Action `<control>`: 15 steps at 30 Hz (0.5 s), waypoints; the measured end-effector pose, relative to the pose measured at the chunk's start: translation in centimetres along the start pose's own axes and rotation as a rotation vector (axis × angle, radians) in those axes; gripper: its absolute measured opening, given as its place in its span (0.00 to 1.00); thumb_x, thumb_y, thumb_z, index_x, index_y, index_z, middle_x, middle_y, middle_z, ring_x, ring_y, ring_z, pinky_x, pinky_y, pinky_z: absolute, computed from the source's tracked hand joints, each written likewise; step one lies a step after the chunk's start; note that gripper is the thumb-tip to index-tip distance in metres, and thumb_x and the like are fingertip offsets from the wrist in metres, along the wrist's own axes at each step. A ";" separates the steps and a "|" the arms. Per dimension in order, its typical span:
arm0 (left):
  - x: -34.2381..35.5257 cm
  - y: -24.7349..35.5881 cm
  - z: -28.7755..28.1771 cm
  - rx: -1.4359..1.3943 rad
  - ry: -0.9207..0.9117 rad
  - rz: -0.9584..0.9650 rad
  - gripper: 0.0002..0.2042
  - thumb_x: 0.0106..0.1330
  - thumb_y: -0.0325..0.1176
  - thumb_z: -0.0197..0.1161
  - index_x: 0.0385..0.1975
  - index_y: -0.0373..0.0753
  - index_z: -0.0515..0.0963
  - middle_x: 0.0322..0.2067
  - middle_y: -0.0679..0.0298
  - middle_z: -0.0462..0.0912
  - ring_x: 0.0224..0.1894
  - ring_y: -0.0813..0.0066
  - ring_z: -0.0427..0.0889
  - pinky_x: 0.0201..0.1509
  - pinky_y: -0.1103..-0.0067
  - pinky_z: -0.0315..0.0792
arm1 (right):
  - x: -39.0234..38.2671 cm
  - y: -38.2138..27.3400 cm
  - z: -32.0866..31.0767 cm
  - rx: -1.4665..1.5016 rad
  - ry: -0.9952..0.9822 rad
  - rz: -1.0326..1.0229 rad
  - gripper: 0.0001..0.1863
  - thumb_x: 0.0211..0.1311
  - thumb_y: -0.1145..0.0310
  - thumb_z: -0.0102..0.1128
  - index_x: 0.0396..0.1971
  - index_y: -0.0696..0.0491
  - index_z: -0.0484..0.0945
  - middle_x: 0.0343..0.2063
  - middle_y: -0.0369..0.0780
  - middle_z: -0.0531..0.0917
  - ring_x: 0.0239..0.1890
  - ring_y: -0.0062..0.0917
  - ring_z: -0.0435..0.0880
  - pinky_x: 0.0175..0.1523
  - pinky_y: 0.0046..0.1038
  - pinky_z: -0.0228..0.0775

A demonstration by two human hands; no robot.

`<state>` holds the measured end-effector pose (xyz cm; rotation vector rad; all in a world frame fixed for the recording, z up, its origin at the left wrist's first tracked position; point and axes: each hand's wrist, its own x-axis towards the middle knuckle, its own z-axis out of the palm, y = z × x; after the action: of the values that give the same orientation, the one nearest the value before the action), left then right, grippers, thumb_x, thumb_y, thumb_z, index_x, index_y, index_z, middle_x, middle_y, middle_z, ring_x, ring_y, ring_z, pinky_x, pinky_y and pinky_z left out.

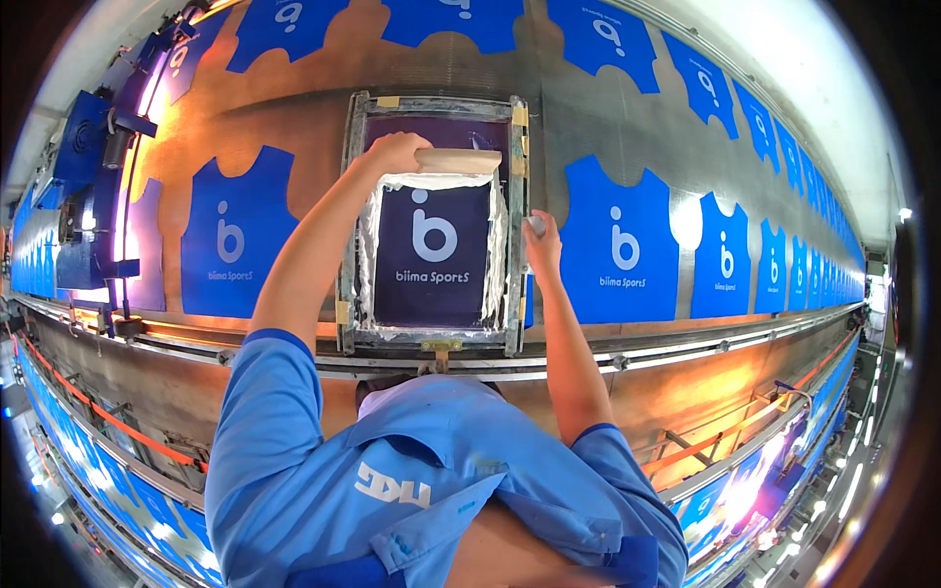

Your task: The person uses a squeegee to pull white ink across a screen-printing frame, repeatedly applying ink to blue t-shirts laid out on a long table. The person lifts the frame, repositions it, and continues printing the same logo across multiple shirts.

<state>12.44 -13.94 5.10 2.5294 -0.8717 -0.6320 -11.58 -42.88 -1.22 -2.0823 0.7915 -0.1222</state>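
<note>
A printing screen in a worn metal frame lies in front of me, with a white design on its dark mesh. My left hand is closed on one end of a wooden squeegee, which lies across the far part of the mesh. White ink is heaped along the squeegee's near edge and smeared down both sides of the mesh. At the frame's right side, the fingers of my right hand wrap around a pale round handle.
Blue cut fabric panels with white prints lie left and right of the screen on a long table; more lie along the far side. A metal rail runs along the near edge. A blue machine with glowing heaters stands at left.
</note>
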 end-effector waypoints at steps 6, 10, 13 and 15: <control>-11.2 3.7 6.8 -0.007 0.055 -0.032 0.23 0.57 0.31 0.66 0.55 0.58 0.83 0.41 0.63 0.89 0.46 0.60 0.86 0.50 0.65 0.78 | -4.0 -0.5 -1.6 0.151 -0.075 0.012 0.20 0.65 0.56 0.67 0.53 0.49 0.81 0.30 0.35 0.80 0.27 0.21 0.75 0.32 0.28 0.65; -24.8 8.9 9.1 -0.147 0.124 -0.071 0.21 0.60 0.29 0.60 0.52 0.59 0.84 0.44 0.60 0.88 0.47 0.56 0.85 0.50 0.63 0.78 | -5.8 -2.7 -2.5 0.110 -0.085 0.005 0.25 0.61 0.53 0.69 0.54 0.49 0.80 0.44 0.44 0.87 0.44 0.33 0.86 0.49 0.35 0.76; -31.9 7.1 15.3 -0.135 0.293 0.015 0.21 0.60 0.26 0.61 0.52 0.55 0.84 0.47 0.62 0.87 0.49 0.59 0.85 0.53 0.65 0.78 | -5.9 -3.6 1.4 0.093 -0.012 -0.091 0.25 0.61 0.52 0.71 0.55 0.47 0.80 0.26 0.35 0.81 0.23 0.20 0.76 0.26 0.29 0.67; -35.7 9.4 21.0 -0.128 0.397 0.067 0.21 0.61 0.23 0.60 0.53 0.51 0.83 0.52 0.64 0.85 0.54 0.60 0.83 0.58 0.66 0.76 | -6.2 -0.8 1.0 0.046 -0.027 -0.103 0.28 0.60 0.50 0.71 0.56 0.47 0.79 0.35 0.39 0.84 0.31 0.25 0.82 0.32 0.31 0.73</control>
<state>-28.31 -2.08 2.70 2.3804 -0.7405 -0.1467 -15.73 -38.33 0.00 -2.0770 0.6587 -0.1668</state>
